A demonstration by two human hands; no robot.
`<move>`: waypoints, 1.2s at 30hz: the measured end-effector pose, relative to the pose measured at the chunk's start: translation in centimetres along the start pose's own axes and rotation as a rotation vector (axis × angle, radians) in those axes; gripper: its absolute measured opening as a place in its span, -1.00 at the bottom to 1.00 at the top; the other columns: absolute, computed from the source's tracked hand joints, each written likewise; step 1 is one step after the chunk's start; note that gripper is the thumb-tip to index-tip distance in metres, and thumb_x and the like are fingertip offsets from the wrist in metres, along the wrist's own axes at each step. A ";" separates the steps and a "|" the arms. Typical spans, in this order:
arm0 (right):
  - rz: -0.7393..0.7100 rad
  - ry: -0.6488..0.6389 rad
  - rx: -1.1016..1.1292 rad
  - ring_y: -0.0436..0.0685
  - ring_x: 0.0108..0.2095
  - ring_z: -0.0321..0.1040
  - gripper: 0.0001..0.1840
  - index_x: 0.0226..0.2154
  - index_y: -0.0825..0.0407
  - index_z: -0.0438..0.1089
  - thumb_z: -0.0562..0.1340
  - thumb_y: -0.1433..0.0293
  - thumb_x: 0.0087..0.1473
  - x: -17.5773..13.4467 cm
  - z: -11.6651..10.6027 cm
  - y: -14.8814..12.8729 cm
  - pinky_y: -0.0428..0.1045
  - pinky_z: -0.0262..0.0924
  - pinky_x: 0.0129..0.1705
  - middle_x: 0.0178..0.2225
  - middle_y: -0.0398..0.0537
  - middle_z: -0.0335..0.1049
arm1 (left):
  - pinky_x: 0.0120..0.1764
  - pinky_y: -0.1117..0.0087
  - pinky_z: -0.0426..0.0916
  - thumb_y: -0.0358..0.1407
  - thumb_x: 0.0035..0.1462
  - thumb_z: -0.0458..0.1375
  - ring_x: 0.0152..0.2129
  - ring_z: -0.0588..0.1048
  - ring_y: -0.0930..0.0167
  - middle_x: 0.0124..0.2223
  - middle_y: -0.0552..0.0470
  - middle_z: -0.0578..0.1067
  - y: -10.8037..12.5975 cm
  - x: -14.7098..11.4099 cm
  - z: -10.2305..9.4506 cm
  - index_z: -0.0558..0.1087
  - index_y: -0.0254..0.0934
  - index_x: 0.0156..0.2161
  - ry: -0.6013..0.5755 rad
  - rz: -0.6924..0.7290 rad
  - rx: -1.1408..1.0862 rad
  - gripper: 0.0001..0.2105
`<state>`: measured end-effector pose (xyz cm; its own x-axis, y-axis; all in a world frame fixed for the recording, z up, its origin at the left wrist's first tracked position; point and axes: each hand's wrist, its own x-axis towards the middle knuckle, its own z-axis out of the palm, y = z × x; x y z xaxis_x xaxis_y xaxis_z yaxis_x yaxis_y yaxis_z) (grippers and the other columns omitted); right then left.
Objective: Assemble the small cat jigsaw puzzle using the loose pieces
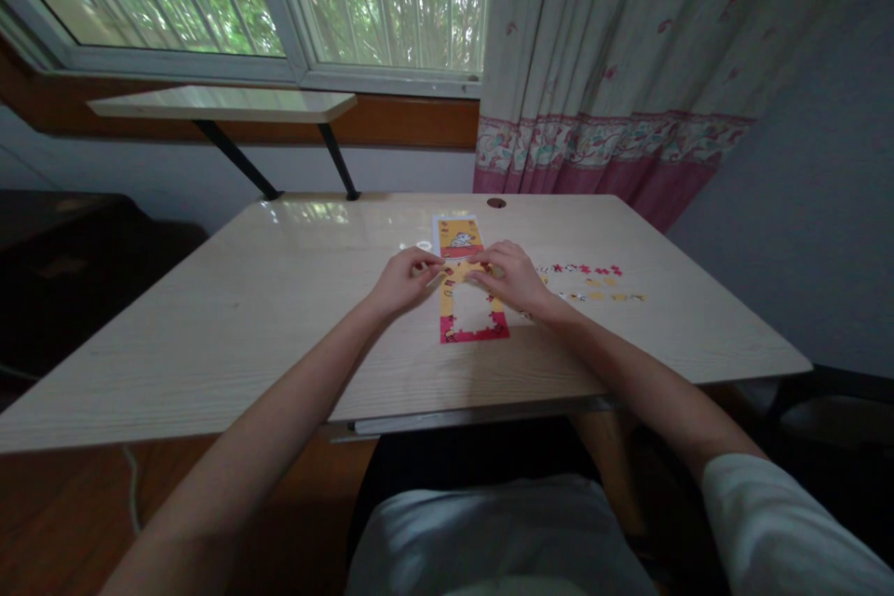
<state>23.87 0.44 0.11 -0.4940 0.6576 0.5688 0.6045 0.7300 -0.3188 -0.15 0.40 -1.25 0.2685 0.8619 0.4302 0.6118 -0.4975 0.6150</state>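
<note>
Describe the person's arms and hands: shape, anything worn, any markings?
The left hand and right hand are ungloved, with no watch or bracelet visible. Both forearms are bare, tapering to the wrists. A plain, pale sleeve ends near the right elbow; no left sleeve shows. Small markings are too blurred to tell.

On my feed, the puzzle frame lay on the table, a pale gap in its middle. I had the left hand at its upper left, fingertips close to the thumb, and the right hand at its upper right; I couldn't tell whether either gripped a piece. Just beyond it I saw a picture card; right of it, rows of loose pieces.
</note>
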 end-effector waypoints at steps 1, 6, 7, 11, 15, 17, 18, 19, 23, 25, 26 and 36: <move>-0.008 0.008 0.000 0.15 -0.20 0.35 -0.83 -0.21 -0.03 0.53 0.31 0.28 0.13 -0.1 0.1 0.2 0.05 0.16 -0.11 -0.27 -0.01 0.49 | -0.19 0.30 0.35 -0.25 0.15 0.14 -0.30 0.47 0.33 -0.26 -0.08 0.56 -0.2 0.0 -0.3 0.58 -0.29 -0.23 -0.021 0.021 0.064 -0.79; 0.028 -0.072 0.000 0.15 -0.19 0.35 -0.82 -0.25 0.01 0.54 0.34 0.28 0.10 -0.3 1.3 0.5 0.04 0.15 -0.10 -0.26 0.00 0.50 | -0.13 0.26 0.35 -0.30 0.13 0.11 -0.29 0.47 0.30 -0.28 -0.08 0.54 -1.1 0.0 -0.4 0.61 -0.29 -0.22 -0.116 0.087 0.198 -0.77; 0.049 -0.106 -0.002 0.15 -0.18 0.35 -0.82 -0.26 0.01 0.55 0.34 0.28 0.09 -0.3 1.5 0.5 0.04 0.15 -0.09 -0.25 0.00 0.50 | -0.12 0.25 0.35 -0.29 0.13 0.12 -0.29 0.47 0.29 -0.27 -0.09 0.54 -1.3 0.0 -0.3 0.61 -0.29 -0.22 -0.125 0.092 0.205 -0.77; 0.105 -0.200 -0.002 0.16 -0.16 0.37 -0.81 -0.28 0.02 0.57 0.35 0.27 0.07 -0.1 2.3 0.4 0.05 0.16 -0.05 -0.24 0.00 0.52 | -0.12 0.23 0.36 -0.27 0.13 0.13 -0.28 0.47 0.27 -0.26 -0.11 0.54 -1.8 -0.1 0.1 0.63 -0.28 -0.22 -0.157 0.115 0.236 -0.77; 0.104 -0.234 0.006 0.17 -0.15 0.39 -0.80 -0.27 0.04 0.58 0.35 0.28 0.07 0.0 2.4 0.3 0.06 0.18 -0.04 -0.22 0.02 0.53 | -0.12 0.23 0.35 -0.28 0.15 0.14 -0.29 0.47 0.27 -0.26 -0.11 0.55 -1.9 -0.1 0.2 0.63 -0.26 -0.22 -0.166 0.148 0.264 -0.78; 0.096 -0.242 0.006 0.17 -0.14 0.39 -0.80 -0.26 0.04 0.58 0.34 0.28 0.08 0.0 2.3 0.2 0.06 0.18 -0.03 -0.22 0.03 0.53 | -0.12 0.23 0.35 -0.28 0.16 0.13 -0.29 0.47 0.28 -0.26 -0.10 0.55 -1.9 0.0 0.2 0.63 -0.26 -0.22 -0.167 0.155 0.271 -0.78; 0.095 -0.244 0.004 0.17 -0.14 0.40 -0.80 -0.26 0.04 0.58 0.34 0.28 0.08 0.0 2.3 0.2 0.07 0.18 -0.03 -0.21 0.03 0.53 | -0.12 0.22 0.35 -0.28 0.16 0.13 -0.29 0.47 0.28 -0.26 -0.10 0.56 -1.9 0.0 0.2 0.63 -0.26 -0.22 -0.168 0.158 0.272 -0.78; 0.095 -0.246 0.001 0.18 -0.14 0.40 -0.79 -0.26 0.04 0.58 0.34 0.28 0.08 0.0 2.3 0.2 0.07 0.18 -0.03 -0.21 0.03 0.53 | -0.13 0.22 0.35 -0.27 0.16 0.13 -0.30 0.47 0.27 -0.26 -0.11 0.55 -2.0 0.0 0.2 0.63 -0.26 -0.22 -0.169 0.159 0.273 -0.78; 0.103 -0.240 -0.020 0.18 -0.13 0.38 -0.79 -0.26 0.03 0.57 0.34 0.25 0.08 -0.1 2.4 0.1 0.08 0.17 -0.02 -0.20 0.02 0.53 | -0.13 0.20 0.35 -0.28 0.17 0.13 -0.30 0.47 0.26 -0.25 -0.13 0.55 -2.0 -0.1 0.2 0.63 -0.28 -0.21 -0.169 0.157 0.282 -0.77; 0.102 -0.237 -0.029 0.19 -0.12 0.37 -0.78 -0.25 0.02 0.57 0.34 0.25 0.08 -0.1 2.5 0.1 0.08 0.16 -0.01 -0.19 0.01 0.53 | -0.13 0.20 0.35 -0.29 0.17 0.13 -0.30 0.46 0.26 -0.26 -0.13 0.55 -1.9 -0.1 0.2 0.63 -0.27 -0.20 -0.174 0.157 0.288 -0.78; 0.101 -0.241 -0.035 0.19 -0.11 0.37 -0.78 -0.24 0.03 0.56 0.33 0.25 0.09 -0.1 2.5 0.1 0.08 0.15 -0.01 -0.18 0.02 0.53 | -0.13 0.20 0.35 -0.29 0.17 0.13 -0.29 0.46 0.27 -0.26 -0.12 0.55 -1.9 -0.1 0.2 0.63 -0.27 -0.20 -0.176 0.158 0.289 -0.78; 0.015 -0.256 -0.064 0.18 -0.10 0.33 -0.80 -0.18 0.00 0.56 0.28 0.34 0.15 0.0 2.6 -0.2 0.07 0.13 -0.03 -0.18 0.03 0.49 | -0.13 0.23 0.34 -0.29 0.17 0.13 -0.30 0.48 0.28 -0.26 -0.11 0.55 -2.1 -0.1 0.3 0.62 -0.27 -0.23 -0.176 0.170 0.279 -0.78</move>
<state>22.17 0.79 -1.80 -0.6217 0.7002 0.3510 0.6475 0.7116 -0.2726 -1.23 1.37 -2.77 0.4931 0.7848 0.3754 0.7203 -0.6103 0.3297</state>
